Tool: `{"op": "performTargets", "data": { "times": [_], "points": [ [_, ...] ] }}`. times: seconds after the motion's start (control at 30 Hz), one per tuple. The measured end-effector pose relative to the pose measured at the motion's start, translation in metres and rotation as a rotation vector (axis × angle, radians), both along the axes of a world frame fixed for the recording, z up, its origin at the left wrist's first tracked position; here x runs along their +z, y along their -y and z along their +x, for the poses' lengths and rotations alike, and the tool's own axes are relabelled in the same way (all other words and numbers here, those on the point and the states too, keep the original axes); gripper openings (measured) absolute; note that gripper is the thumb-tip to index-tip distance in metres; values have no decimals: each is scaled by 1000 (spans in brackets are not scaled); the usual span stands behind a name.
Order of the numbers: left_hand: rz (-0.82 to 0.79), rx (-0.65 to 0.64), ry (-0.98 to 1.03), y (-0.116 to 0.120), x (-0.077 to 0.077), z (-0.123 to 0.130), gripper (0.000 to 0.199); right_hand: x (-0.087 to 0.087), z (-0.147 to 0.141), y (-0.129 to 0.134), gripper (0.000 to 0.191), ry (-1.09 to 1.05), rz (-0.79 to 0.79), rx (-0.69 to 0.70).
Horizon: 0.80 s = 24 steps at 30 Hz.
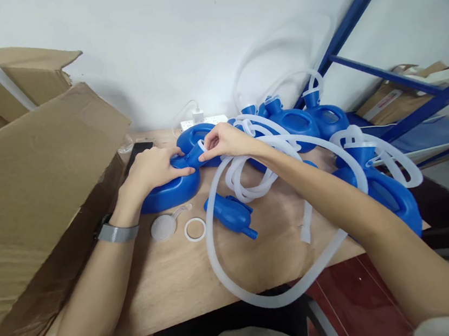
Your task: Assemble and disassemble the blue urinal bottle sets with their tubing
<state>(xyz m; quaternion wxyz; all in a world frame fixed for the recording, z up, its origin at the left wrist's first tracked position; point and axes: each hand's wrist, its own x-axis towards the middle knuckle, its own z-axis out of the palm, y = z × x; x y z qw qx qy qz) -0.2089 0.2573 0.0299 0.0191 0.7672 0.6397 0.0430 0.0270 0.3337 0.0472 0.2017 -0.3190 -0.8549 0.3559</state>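
Has the blue bottle [174, 193] on the worktop [161, 290], just right of the box [45, 173], with the neck [194, 156] slanting up toward the right. Clasps it from above with the left hand [153, 168], fingers bent over the top, thumb spread along the near side by the neck. Pinches at the pale rim [202, 145] of the mouth with the right hand [225, 139], thumb and fingertips nearly together; cannot tell the depth of the pinch, with the mouth partly hidden.

Probably weighs little, looking like hollow moulded plastic. Likely stiff enough to keep shape under a clasp, yet apt to give slightly on the broad sides. Looks smooth, so could slide or rock under a one-sided push. Best braced at the base of the neck, and best taken at the rim lightly, with even pressure, being seemingly thin and bendable there. Seems hardly fragile otherwise. Calls for care around the tube [265, 300], looped near the right arm, probably springy and easily snagged.
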Motion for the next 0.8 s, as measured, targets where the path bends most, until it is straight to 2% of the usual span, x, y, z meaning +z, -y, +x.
{"op": "performTargets", "data": {
  "times": [0.13,0.23,0.37,0.8],
  "points": [
    [23,-42,-9,3,0,-3,78,7,-1,-6,39,69,-14,112],
    [40,-79,2,5,0,-4,74,8,0,-12,39,76,-94,201],
    [34,-84,-6,5,-1,-5,73,4,3,-19,41,65,-163,250],
    [75,-124,-26,7,-2,-6,69,-10,9,-34,44,-26,-180,411]
  ]
}}
